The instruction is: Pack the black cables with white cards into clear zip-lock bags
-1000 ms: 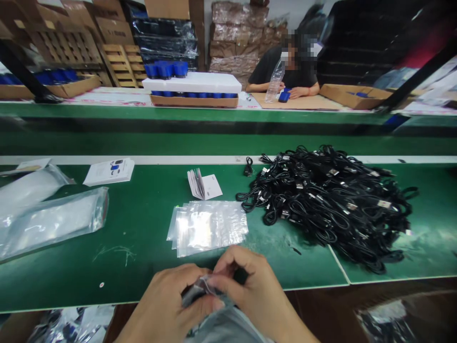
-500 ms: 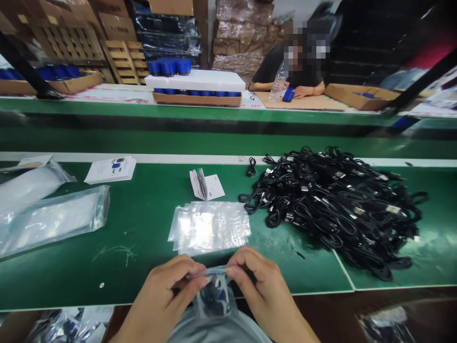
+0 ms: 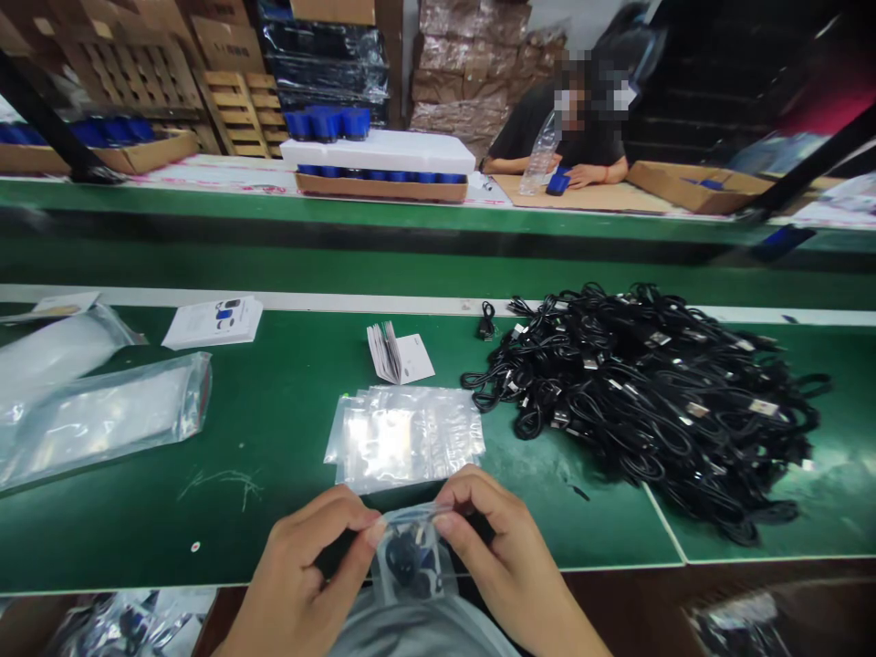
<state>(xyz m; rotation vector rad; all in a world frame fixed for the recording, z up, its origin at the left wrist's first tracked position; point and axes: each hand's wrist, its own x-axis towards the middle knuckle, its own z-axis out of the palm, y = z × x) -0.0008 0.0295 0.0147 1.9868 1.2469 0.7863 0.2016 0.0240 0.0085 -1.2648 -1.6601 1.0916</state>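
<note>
Zip bag [image 3: 428,527] already holds a dark item [image 3: 403,557]; your left hand [image 3: 307,547] and right hand [image 3: 499,538] pinch its top edge; cable pile [image 3: 636,401] remains.

One small bag [image 3: 411,552] sits between the fingers [image 3: 472,497], with one cable heap [image 3: 636,411] and one stack of clear bags [image 3: 403,438] ahead and two long plastic bags [image 3: 102,420] to the left.

USB cables [image 3: 636,401] right of zip bags [image 3: 403,438]
</note>
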